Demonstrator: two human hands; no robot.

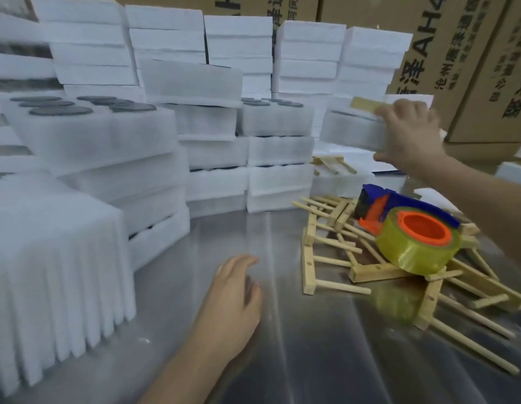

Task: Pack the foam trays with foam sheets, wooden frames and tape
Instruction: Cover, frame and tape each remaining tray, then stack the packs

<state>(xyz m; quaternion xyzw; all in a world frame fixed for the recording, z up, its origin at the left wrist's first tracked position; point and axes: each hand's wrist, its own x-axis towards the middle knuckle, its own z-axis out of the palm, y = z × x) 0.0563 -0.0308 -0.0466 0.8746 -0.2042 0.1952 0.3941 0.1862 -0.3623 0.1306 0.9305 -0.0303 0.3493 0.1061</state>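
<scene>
Far to the left of the left fingers stands a block of foam sheets [49,272] set on edge. They look soft, floppy and nearly weightless, so a sheet is best peeled off with a flat palm rather than pinched at a corner.

Behind and above those fingers are the stacked foam trays [90,126], the top one showing dark discs seated in its pockets. The foam looks light and easily dented, and the discs may add weight, so support from below seems wise.

The left hand [236,301] hovers just over the steel table [282,360], its fingers loosely spread and holding nothing.

To the right of them lies a tangled pile of wooden frames [326,258], stiff, light slats with thin dowels that could snag one another. A frame is best lifted by its slat, not by a dowel. On the pile rests a blue and orange tape dispenser [413,240] with a yellowish roll, which is rigid and best gripped by its handle.

Up beyond the dispenser, the right hand [410,135] clamps the end of a foam tray bundle [352,132], fingers over the top and thumb beneath. The fingers also pin a wooden slat [367,104] on top. Whether the bundle rests on the stack below cannot be told. An end grip could let the foam sag, so a second hand under the far end would steady it.
</scene>
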